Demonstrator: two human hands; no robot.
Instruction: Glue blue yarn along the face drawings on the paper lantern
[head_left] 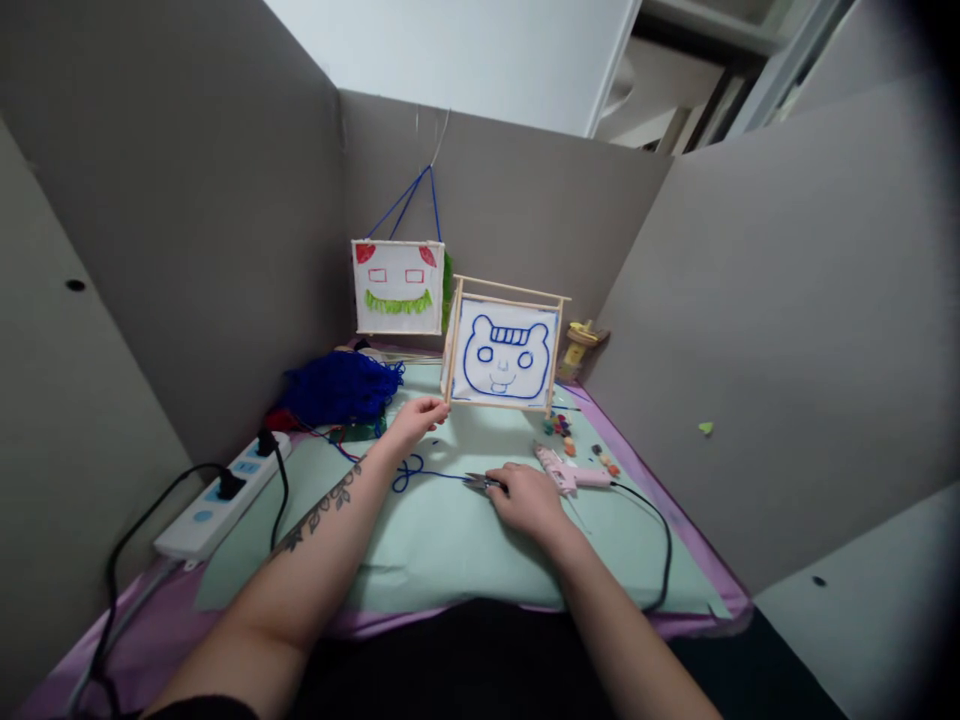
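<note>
Head view. Left hand point(417, 418) reached forward, its fingers pinched together on the lower left corner of the wooden stick frame point(504, 343), which stood upright at the back middle of the bench point(420, 545). The frame carried a white panel with a bear face outlined in blue yarn. Right hand point(525, 497) lay palm down on the pale green mat point(450, 540), fingers curled over the handles of small metal snips point(480, 482); whether they were truly clamped on them could not be told. The snip tips met a blue yarn strand point(411, 470) that looped across the mat toward the left hand.

Judged technique: steady the frame by its corner post rather than the panel, keep the strand taut and flat, and cut close to the knot with the tips only, so the soft yarn does not fray.

Materials: frame of thin, square, light wooden sticks, likely fragile at the joints. Yarn matte and fuzzy; a loose blue yarn heap point(339, 385) sat to the left. Mat smooth and paper-like, over a purple cover. Pink glue gun point(564, 470) just right of the right hand, hard plastic, with a black cord. Small coloured beads point(559, 425) near the frame's foot. White power strip point(225, 493) at left. A second panel point(398, 287) with a red and green face hung on the grey partition.
</note>
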